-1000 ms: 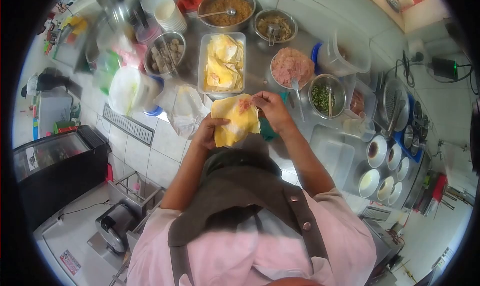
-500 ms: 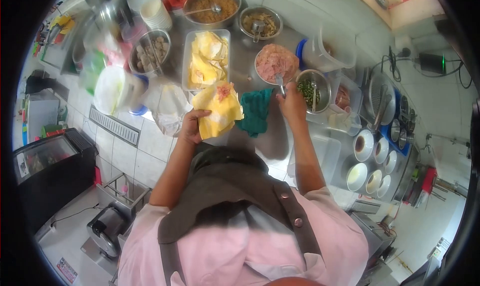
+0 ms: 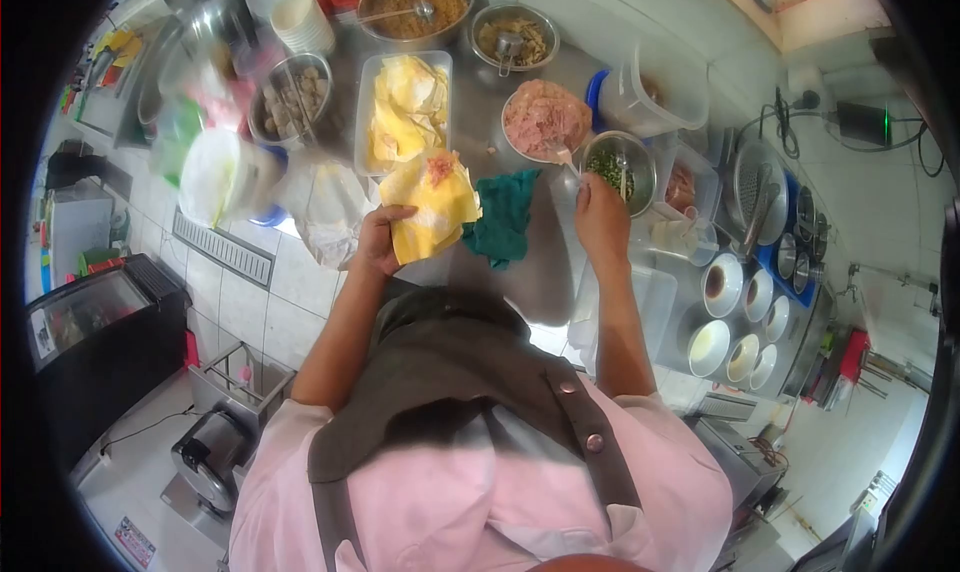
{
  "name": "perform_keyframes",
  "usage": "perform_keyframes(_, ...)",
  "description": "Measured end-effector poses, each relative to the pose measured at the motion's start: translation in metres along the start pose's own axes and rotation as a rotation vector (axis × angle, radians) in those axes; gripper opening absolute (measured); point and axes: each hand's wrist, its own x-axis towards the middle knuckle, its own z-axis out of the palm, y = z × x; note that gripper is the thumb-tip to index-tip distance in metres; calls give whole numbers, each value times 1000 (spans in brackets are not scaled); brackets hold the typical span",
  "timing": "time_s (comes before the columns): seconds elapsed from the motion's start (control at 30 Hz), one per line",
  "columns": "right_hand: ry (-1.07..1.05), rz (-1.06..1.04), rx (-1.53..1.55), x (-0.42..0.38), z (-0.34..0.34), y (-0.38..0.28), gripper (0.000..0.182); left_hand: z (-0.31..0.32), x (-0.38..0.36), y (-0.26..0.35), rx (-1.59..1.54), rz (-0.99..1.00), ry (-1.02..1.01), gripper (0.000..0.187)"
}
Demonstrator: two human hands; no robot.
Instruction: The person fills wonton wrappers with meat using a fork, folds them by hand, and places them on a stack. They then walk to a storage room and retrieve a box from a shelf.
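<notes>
My left hand (image 3: 380, 240) holds a stack of yellow wrappers (image 3: 428, 220) by its left edge; a small dab of pink meat (image 3: 440, 168) lies near the top of it. The fingers of my right hand (image 3: 602, 217) are closed round a metal utensil (image 3: 568, 162), its tip at the lower right rim of a bowl heaped with pink minced meat (image 3: 545, 119). Beyond the held wrappers stands a clear tray with more yellow wrappers (image 3: 405, 112). A green cloth (image 3: 502, 219) lies between my hands.
A bowl of chopped greens (image 3: 608, 172) stands right of the meat. Farther back are bowls of orange-brown filling (image 3: 417, 10) and brown strips (image 3: 520, 44). Meatballs (image 3: 292, 100) and a crumpled plastic bag (image 3: 325, 210) are at left, white bowls (image 3: 722, 284) at right.
My right hand has moved slightly right and nearer to me, drawing the utensil from the middle of the meat towards the rim. The whole view has shifted slightly.
</notes>
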Motion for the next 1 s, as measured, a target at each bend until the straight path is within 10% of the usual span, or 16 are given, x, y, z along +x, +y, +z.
perform_keyframes(0.3, -182, -150, 468, -14, -28, -32, 28, 8, 11, -6, 16, -16, -7, 58)
perform_keyframes(0.63, 7, -481, 218, -21, -6, -73, 40, 15, 9, -9, 98, 39, 16, 57)
perform_keyframes(1.0, -333, -460, 409, -2, -21, -57, 30, 17, 8, -9, 93, 43, 100, 53)
